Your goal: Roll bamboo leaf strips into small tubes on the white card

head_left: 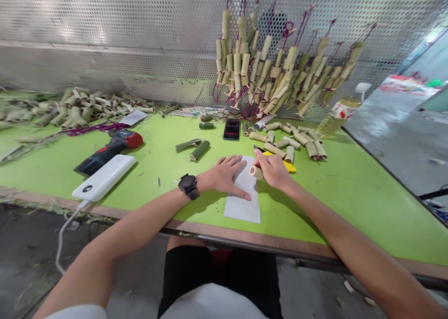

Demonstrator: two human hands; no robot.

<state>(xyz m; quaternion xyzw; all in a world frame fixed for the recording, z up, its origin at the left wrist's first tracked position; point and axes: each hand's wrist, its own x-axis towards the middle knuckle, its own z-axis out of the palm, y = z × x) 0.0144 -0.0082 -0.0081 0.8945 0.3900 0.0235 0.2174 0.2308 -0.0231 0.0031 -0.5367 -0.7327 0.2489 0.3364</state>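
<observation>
My left hand (pixel 224 175) lies flat with fingers spread on a grey sheet of sandpaper (pixel 243 202) on the green table (pixel 350 193). My right hand (pixel 274 169) is closed around a short pale bamboo tube (pixel 255 171), its end resting on the sheet. A yellow-handled knife (pixel 289 165) lies just behind my right hand. A black watch (pixel 188 185) sits on my left wrist.
Loose bamboo pieces (pixel 297 144) lie behind my right hand. Strung bamboo bundles (pixel 280 76) hang on the perforated metal wall. Two green bamboo sections (pixel 199 150), a phone (pixel 231 129), a cordless drill (pixel 112 149), a white power bank (pixel 104 176) and an oil bottle (pixel 341 111) stand around.
</observation>
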